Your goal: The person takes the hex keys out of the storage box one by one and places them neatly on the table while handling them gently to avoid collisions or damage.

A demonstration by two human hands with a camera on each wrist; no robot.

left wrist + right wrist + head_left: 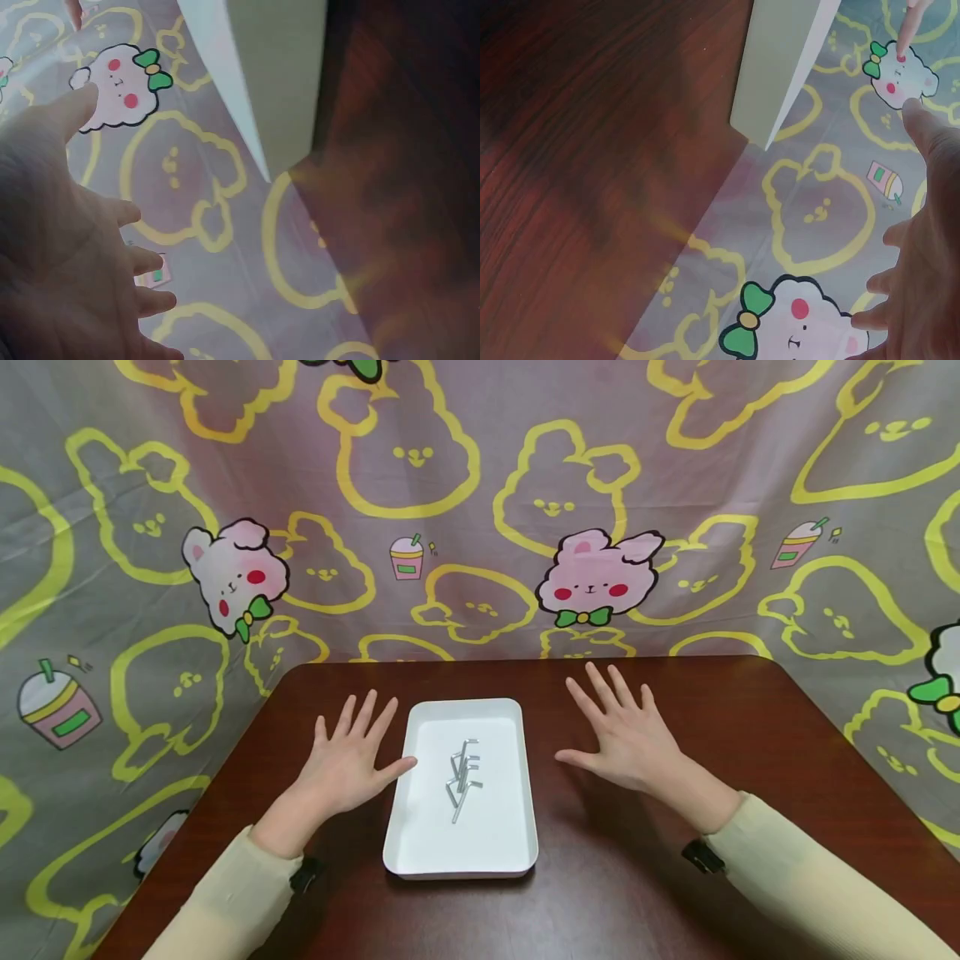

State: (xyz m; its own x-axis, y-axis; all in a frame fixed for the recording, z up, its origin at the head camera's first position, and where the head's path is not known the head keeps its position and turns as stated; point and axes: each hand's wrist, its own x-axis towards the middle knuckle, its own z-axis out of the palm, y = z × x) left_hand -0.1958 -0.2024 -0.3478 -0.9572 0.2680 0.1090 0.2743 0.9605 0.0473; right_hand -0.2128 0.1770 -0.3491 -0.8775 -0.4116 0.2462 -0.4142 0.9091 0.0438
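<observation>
In the head view a white rectangular tray [427, 847] lies on the brown table. Several silver L-shaped hex keys [463, 777] sit in a loose, overlapping cluster near its middle; how they overlap is hard to make out. My left hand [348, 768] hovers palm down at the tray's left side with fingers spread, the thumb reaching over the rim. My right hand [630, 735] is apart from the tray on the right, fingers spread too. Neither hand holds anything. Both wrist views show the tray's outer wall [281, 82] and spread fingers, but not the hex keys.
The dark wood-grain table [600, 893] extends around the tray. A grey curtain [480, 543] printed with yellow outlines and pink bunnies hangs behind and along both sides. Small black devices are strapped at the left wrist [306, 875] and the right cuff [703, 857].
</observation>
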